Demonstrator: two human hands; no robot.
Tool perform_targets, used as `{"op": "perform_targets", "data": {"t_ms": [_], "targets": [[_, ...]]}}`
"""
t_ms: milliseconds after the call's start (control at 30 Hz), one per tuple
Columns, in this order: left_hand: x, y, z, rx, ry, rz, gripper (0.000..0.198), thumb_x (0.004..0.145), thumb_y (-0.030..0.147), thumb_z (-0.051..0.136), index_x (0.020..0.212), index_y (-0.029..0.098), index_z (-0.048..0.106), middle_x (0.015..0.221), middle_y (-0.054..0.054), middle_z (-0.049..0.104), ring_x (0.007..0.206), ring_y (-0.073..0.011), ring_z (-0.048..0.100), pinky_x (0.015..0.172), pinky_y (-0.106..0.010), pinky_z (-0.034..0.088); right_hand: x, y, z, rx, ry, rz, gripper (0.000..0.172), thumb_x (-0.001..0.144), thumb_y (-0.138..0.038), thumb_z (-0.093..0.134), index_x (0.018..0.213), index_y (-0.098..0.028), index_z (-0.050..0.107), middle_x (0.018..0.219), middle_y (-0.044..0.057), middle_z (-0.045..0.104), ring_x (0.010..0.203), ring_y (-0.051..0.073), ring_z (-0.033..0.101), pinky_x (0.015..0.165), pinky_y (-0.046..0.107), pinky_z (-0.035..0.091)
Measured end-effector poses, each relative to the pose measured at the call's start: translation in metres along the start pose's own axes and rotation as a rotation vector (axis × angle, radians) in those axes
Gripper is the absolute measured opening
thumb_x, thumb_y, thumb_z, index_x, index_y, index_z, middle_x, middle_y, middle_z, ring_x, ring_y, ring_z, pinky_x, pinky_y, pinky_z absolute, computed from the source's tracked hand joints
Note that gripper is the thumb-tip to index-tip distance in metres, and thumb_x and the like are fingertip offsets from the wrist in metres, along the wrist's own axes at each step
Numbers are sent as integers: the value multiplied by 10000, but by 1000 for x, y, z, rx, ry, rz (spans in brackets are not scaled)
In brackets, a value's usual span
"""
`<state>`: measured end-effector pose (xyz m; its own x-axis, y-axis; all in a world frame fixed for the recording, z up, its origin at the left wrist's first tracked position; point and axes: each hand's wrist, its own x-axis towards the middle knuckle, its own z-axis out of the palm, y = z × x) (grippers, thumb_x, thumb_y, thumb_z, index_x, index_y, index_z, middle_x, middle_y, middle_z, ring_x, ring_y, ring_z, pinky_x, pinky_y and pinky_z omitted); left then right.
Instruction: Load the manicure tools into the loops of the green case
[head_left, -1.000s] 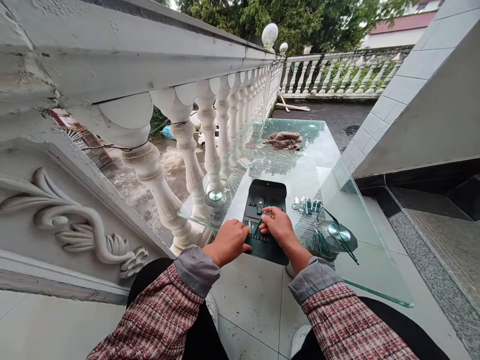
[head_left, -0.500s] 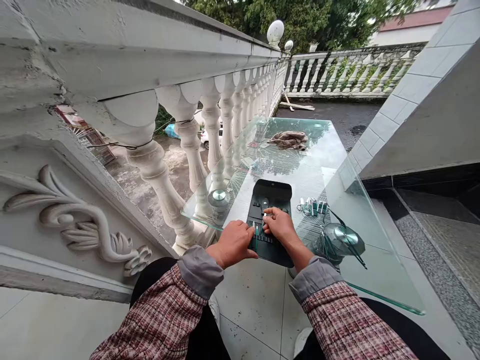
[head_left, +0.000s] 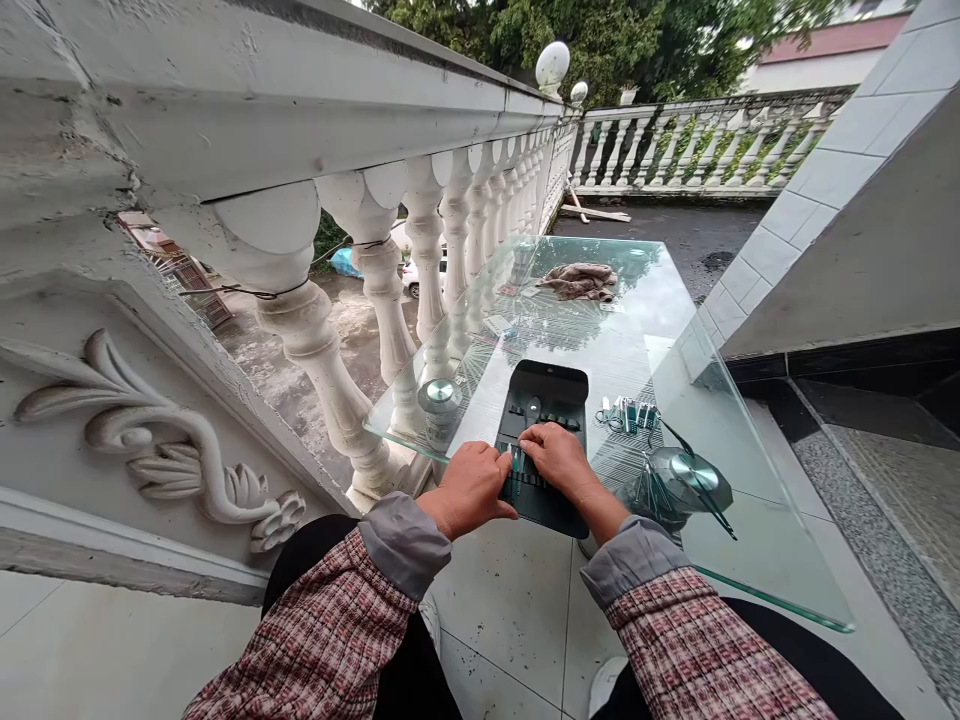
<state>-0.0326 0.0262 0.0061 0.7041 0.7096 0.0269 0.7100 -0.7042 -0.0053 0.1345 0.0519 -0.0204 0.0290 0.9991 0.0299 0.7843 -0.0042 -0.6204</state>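
Note:
A black manicure kit case (head_left: 551, 385) lies unfolded near the front edge of the glass table, with elastic loops across its inside. My left hand (head_left: 471, 487) is closed on its left edge, thumb toward me. Slim green-handled tools (head_left: 517, 462) sit in the loops beside my left fingertips. My right hand (head_left: 561, 458) is over the middle of the case, its fingers pinched just above these tools; what they hold is mostly covered. A dark round-ended tool (head_left: 533, 408) shows above the right fingers.
On the glass table (head_left: 757, 530), several small green and metal tools (head_left: 628, 414) lie right of the case, with more slender tools (head_left: 701, 485) nearer me. A crumpled brown cloth (head_left: 579, 281) lies farther back. The white balustrade (head_left: 386, 300) runs along the left.
My right hand has shifted slightly left, its pinched fingertips moving toward the loops by my left hand. More of the dark round-ended tool now shows. The left hand keeps its hold.

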Motion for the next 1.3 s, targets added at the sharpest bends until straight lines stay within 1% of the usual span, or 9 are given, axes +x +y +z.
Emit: {"op": "perform_targets", "data": {"t_ms": [367, 567, 700, 800, 900, 967, 1100, 1200, 1300], "targets": [[0, 0, 1, 1, 4, -5, 575, 608, 543, 751, 961, 141, 541, 898, -77, 617, 894, -253, 547, 790, -340, 414, -10, 9, 4, -84, 20, -192, 185, 805, -221, 514, 843, -222, 695, 868, 41, 590, 848, 155, 543, 762, 259, 389], [-1, 1, -1, -9, 4, -3, 565, 618, 520, 752, 981, 141, 543, 902, -77, 619, 902, -249, 552, 815, -340, 413, -15, 11, 10, -76, 45, -238, 214, 823, -228, 484, 874, -220, 692, 852, 46, 585, 821, 160, 544, 747, 270, 408], [0, 1, -1, -11, -1, -4, 563, 613, 524, 755, 973, 148, 541, 910, -80, 622, 913, -254, 555, 817, -344, 415, -18, 8, 8, 24, 90, -241, 250, 792, -220, 512, 994, -201, 658, 861, 48, 589, 827, 168, 543, 775, 297, 424], [0, -1, -2, -22, 8, 3, 606, 604, 511, 769, 1025, 148, 527, 928, -82, 625, 937, -261, 552, 834, -349, 414, -18, 9, -12, 239, 174, -159, 348, 720, -213, 569, 1062, -183, 626, 848, 38, 590, 768, 160, 543, 752, 313, 452], [1, -1, -3, -37, 4, 1, 612, 611, 493, 774, 1048, 144, 527, 964, -94, 623, 970, -268, 545, 852, -352, 410, -21, 21, -54, 441, 258, 13, 426, 685, -289, 588, 1093, -165, 599, 844, 37, 586, 665, 142, 528, 563, 278, 466], [2, -1, -4, -38, -3, 1, 613, 610, 487, 777, 1051, 139, 531, 965, -102, 625, 980, -274, 541, 859, -354, 408, -27, 37, -88, 453, 327, 79, 492, 691, -352, 562, 1134, -136, 560, 828, 46, 574, 619, 137, 515, 463, 259, 437], [5, 2, -6, -23, -15, -2, 608, 619, 469, 776, 1063, 135, 530, 952, -107, 628, 958, -273, 546, 845, -355, 412, -48, 82, -138, 499, 531, 234, 513, 611, -380, 603, 1061, -137, 575, 682, -4, 535, 531, 108, 475, 421, 234, 408], [7, 3, -5, -4, -8, 0, 624, 612, 471, 779, 1074, 135, 528, 932, -106, 630, 941, -275, 550, 828, -354, 415, -62, 111, -145, 311, 422, 345, 298, 620, -345, 572, 846, -157, 626, 626, 6, 559, 525, 122, 492, 433, 236, 393], [9, 1, 0, 18, 18, 9, 666, 603, 482, 781, 1106, 130, 522, 919, -109, 630, 933, -279, 551, 813, -353, 420, -69, 125, -132, 29, 219, 352, 131, 648, -300, 552, 658, -186, 616, 621, 10, 600, 554, 130, 514, 507, 247, 383]]}}
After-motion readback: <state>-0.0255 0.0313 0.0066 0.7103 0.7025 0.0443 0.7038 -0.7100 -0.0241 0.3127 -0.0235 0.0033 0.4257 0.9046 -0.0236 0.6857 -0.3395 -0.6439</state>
